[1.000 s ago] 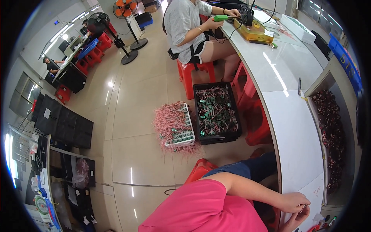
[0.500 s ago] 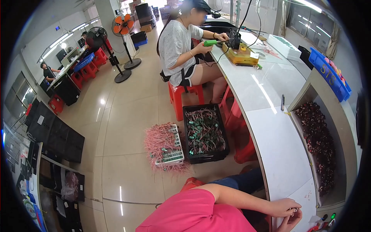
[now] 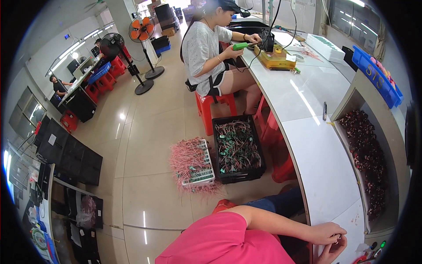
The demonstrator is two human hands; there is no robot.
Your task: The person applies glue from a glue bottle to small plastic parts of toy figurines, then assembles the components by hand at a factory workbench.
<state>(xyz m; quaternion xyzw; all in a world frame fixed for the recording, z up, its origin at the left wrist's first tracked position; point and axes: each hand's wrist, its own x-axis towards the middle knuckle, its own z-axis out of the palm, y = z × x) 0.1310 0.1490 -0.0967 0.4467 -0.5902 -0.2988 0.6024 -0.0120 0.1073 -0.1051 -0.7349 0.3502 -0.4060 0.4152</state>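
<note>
Over the near end of the white workbench [image 3: 327, 176], my left hand [image 3: 327, 232] and my right hand [image 3: 333, 252] meet at the fingertips. Both are closed in a pinch around a small white-and-dark part [image 3: 337, 240]. Fingers cover most of it, so its kind cannot be made out. Just beyond my hands, a grey-walled bin [image 3: 395, 185] holds a heap of small dark red and whitish parts [image 3: 362, 163]. Tiny pale scraps [image 3: 355, 218] lie on the bench near my fingers.
A co-worker [image 3: 204, 57] sits farther along, holding a green-handled tool [image 3: 240, 46] over a yellow box [image 3: 277, 61]. On the floor stand a black crate [image 3: 239, 178] of wired green parts and a white tray [image 3: 206, 163] with pink wires. A blue bin [image 3: 373, 75] tops the shelf.
The whole view has shifted slightly, with the scene sliding a little to the right. My hands stay together at the same spot on the bench, fingers slightly shifted around the small part.
</note>
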